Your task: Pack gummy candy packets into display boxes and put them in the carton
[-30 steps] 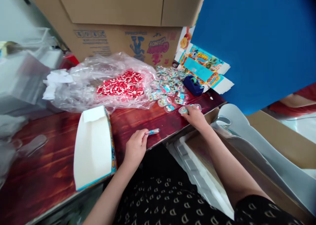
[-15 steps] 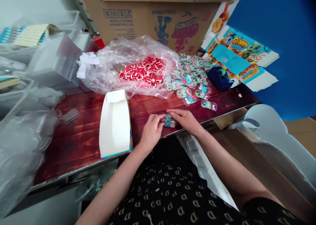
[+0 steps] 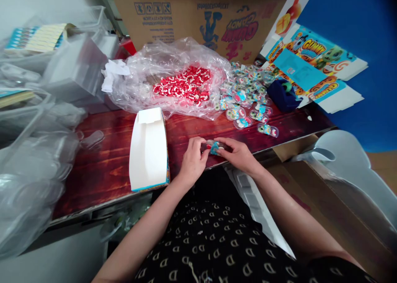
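Observation:
Near the table's front edge, a small clear candy pack [image 3: 214, 147] with a blue label is held between my two hands. My left hand [image 3: 194, 159] pinches its left end with thumb and fingers. On the other end, my right hand [image 3: 237, 154] closes its thumb and fingers. To the left stands an open white display box [image 3: 148, 150] with its inside showing. Beyond my hands lies a clear plastic bag [image 3: 136, 88] full of red and white candies [image 3: 189, 84]. Right of the bag, several filled candy packs [image 3: 243, 122] lie in a loose pile.
A dark blue tape dispenser [image 3: 283, 96] sits beside flattened printed boxes [image 3: 297, 70] at the right. The big cardboard carton [image 3: 182, 22] closes off the back. Clear bins with plastic shells [image 3: 34, 159] crowd the left. An open carton [image 3: 294, 183] stands below the right edge.
The candy pack has turned between my hands, and my right thumb now presses its near side. The whole view has shifted slightly, with the table things appearing further right.

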Tool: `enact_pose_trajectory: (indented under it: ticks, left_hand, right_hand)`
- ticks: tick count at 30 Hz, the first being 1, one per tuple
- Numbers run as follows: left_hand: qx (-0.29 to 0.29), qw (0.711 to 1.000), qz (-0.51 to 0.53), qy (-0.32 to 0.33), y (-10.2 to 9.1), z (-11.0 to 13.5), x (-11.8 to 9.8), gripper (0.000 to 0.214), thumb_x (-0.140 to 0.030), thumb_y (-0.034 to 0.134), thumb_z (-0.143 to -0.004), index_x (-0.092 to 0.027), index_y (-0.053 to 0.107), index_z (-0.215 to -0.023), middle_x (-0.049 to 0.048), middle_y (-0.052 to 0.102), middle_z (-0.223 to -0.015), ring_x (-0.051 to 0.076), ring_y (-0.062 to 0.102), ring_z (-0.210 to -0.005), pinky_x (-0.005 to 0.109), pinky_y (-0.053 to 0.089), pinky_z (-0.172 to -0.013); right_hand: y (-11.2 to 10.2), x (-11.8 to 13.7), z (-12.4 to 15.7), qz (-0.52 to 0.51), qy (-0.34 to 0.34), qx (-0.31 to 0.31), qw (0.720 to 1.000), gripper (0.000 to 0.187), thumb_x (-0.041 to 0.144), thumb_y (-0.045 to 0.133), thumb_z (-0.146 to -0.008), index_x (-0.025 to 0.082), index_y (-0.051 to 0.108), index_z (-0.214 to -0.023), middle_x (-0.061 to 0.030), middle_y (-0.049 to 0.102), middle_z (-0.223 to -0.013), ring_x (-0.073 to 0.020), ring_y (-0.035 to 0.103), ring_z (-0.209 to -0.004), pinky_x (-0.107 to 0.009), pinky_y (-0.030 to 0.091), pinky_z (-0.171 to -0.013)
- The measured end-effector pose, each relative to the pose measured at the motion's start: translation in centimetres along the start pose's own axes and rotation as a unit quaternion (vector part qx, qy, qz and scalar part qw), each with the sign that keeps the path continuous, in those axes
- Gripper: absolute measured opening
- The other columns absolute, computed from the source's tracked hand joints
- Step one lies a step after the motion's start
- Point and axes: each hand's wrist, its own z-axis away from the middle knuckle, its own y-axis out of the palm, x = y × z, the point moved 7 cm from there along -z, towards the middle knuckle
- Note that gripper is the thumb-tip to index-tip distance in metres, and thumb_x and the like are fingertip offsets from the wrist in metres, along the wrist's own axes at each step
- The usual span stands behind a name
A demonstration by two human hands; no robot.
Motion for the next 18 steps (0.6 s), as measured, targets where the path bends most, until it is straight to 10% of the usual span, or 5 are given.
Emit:
enact_pose_trajectory:
  ticks: [7, 12, 18]
  left_hand:
    - [0.024, 0.971, 0.175, -0.159, 1.4, 0.6, 1.5, 0.029, -0.037, 0.064, -0.089, -0.018, 0.053, -0.108, 0.0058, 0.068, -0.093, 0.017, 0.067, -0.078, 0.034, 0.054, -0.074]
    - [0.0, 0.921, 0.347, -0.179, 2.1, 0.9, 1.4, 0.039, -0.038, 0.068, -0.086, -0.019, 0.05, -0.115, 0.0101, 0.068, -0.116, 0.021, 0.066, -0.106, 0.039, 0.052, -0.096]
    - [0.002, 0.866, 0.446, -0.226, 2.1, 1.4, 1.1, 0.031, -0.034, 0.063, -0.089, -0.02, 0.052, -0.115, 0.0072, 0.068, -0.109, 0.021, 0.067, -0.101, 0.036, 0.056, -0.084]
  right_hand:
    - [0.8, 0.3, 0.2, -0.082, -0.019, -0.125, 0.989, 0.037, 0.027, 0.071, -0.079, 0.025, 0.066, -0.115, -0.0036, 0.071, -0.113, -0.0199, 0.067, -0.103, -0.038, 0.05, -0.1]
    - [2.8, 1.5, 0.8, -0.09, -0.071, -0.094, 0.989, 0.037, 0.022, 0.067, -0.082, 0.029, 0.066, -0.119, -0.0036, 0.065, -0.121, -0.02, 0.063, -0.114, -0.039, 0.049, -0.103]
    - [3.4, 0.7, 0.9, -0.135, -0.069, -0.049, 0.987, 0.04, 0.023, 0.071, -0.082, 0.035, 0.068, -0.12, -0.0012, 0.063, -0.129, -0.0215, 0.058, -0.124, -0.043, 0.044, -0.111]
